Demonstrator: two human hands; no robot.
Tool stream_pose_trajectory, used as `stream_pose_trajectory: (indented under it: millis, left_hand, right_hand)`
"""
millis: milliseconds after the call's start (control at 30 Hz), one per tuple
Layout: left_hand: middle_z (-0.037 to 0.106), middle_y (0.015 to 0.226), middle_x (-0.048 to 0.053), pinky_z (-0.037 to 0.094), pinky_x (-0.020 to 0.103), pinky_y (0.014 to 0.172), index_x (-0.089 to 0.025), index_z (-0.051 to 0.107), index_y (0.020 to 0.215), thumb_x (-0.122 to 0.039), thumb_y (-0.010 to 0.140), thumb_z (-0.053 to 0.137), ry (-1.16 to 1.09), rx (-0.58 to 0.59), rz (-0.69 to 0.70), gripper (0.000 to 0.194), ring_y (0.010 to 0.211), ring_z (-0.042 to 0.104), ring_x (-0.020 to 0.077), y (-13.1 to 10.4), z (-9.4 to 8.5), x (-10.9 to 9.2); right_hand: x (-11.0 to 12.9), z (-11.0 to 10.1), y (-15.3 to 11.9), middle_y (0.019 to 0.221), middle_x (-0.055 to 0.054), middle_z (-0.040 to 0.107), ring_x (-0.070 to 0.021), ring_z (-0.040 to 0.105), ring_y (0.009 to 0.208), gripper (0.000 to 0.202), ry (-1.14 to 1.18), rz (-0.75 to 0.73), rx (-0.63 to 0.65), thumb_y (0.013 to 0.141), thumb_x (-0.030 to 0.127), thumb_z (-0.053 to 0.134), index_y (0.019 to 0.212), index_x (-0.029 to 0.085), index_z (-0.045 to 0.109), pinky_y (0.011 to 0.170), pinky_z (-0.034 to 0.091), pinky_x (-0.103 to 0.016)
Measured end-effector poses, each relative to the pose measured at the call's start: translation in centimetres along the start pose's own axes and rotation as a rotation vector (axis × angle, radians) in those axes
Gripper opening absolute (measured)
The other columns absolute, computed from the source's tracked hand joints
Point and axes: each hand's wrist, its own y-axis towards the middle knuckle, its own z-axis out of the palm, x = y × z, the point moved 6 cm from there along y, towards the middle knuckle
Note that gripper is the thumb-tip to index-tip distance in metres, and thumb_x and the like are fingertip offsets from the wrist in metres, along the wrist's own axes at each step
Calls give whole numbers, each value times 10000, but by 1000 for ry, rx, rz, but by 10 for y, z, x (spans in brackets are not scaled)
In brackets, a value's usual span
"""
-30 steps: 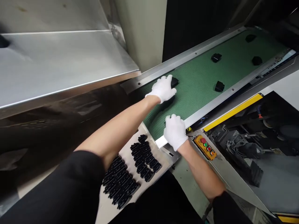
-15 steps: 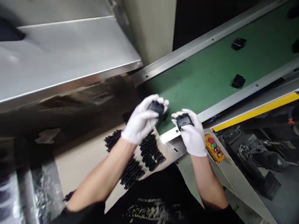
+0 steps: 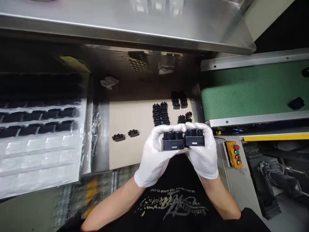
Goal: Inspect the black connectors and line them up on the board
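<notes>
My left hand [image 3: 154, 154], in a white glove, is closed around a black plastic part [image 3: 173, 145]. A similar black part [image 3: 194, 141] is gripped in my gloved right hand [image 3: 205, 154]. Both parts are held side by side, touching or nearly so, with their pale slots facing me. Beyond my hands, rows of black parts [image 3: 160, 112] stand on a beige board [image 3: 132, 112]. Two separate black parts [image 3: 118, 137] sit at the board's left.
A green conveyor belt [image 3: 241, 93] with black parts runs at the right, above a yellow button box [image 3: 234, 154]. At the left lies a clear tray [image 3: 41, 145] partly filled with black parts. A metal shelf [image 3: 120, 22] spans the top.
The view has turned left, bringing the tray into sight. My hands have come together over the board's near edge from beside the belt, each still holding a black part.
</notes>
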Motion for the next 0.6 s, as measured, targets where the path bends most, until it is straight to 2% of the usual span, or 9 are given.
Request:
stream_pose_trajectory:
  millis: [133, 233, 300, 367, 500, 600]
  left_hand:
    - [784, 1263, 6, 660, 438, 1086, -346, 736, 1191, -323, 804, 982, 10, -8, 78, 459, 1249, 755, 260, -19, -24, -22]
    - [780, 1282, 11, 603, 516, 1184, -354, 743, 1218, -359, 819, 966, 87, -46, 146, 457, 1281, 738, 290, -30, -38, -34]
    - [776, 1305, 6, 597, 531, 1195, -379, 744, 1251, -365, 854, 934, 162, -76, 195, 441, 1292, 732, 303, -37, -45, -41]
    - [769, 1343, -7, 604, 527, 1187, -399, 738, 1288, -305, 911, 871, 251, -92, 240, 412, 1311, 722, 300, -43, -49, -46]
    - [742, 1427, 5, 545, 516, 1241, -355, 742, 1344, -136, 938, 745, 494, -85, 348, 462, 1365, 685, 300, -52, -54, -55]
    - [719, 1472, -3, 492, 475, 1285, -353, 728, 1392, -62, 893, 657, 578, -74, 283, 582, 1408, 653, 283, -47, -64, -49]
  right_hand:
    - [10, 34, -17, 1289, -70, 771, -312, 727, 1287, 397, -106, -54, 0, 918, 396, 829, 1266, 321, 652, 1161, 595, -602]
    - [18, 55, -30, 1332, -62, 765, -307, 706, 1334, 399, -215, -112, 1, 932, 292, 795, 1310, 336, 676, 1223, 552, -605]
    - [22, 67, -38, 1368, -43, 757, -294, 696, 1358, 451, -334, -187, -2, 947, 202, 742, 1369, 351, 683, 1253, 535, -587]
    - [24, 78, -46, 1398, -21, 749, -287, 697, 1360, 531, -482, -295, 5, 955, 141, 693, 1434, 368, 674, 1253, 545, -567]
    - [15, 94, -56, 1531, -26, 676, -318, 653, 1427, 741, -788, -436, 89, 962, 127, 601, 1653, 380, 504, 1250, 543, -579]
    - [0, 99, -56, 1654, -65, 564, -333, 561, 1526, 834, -911, -397, 188, 969, 138, 526, 1757, 331, 330, 1290, 489, -596]
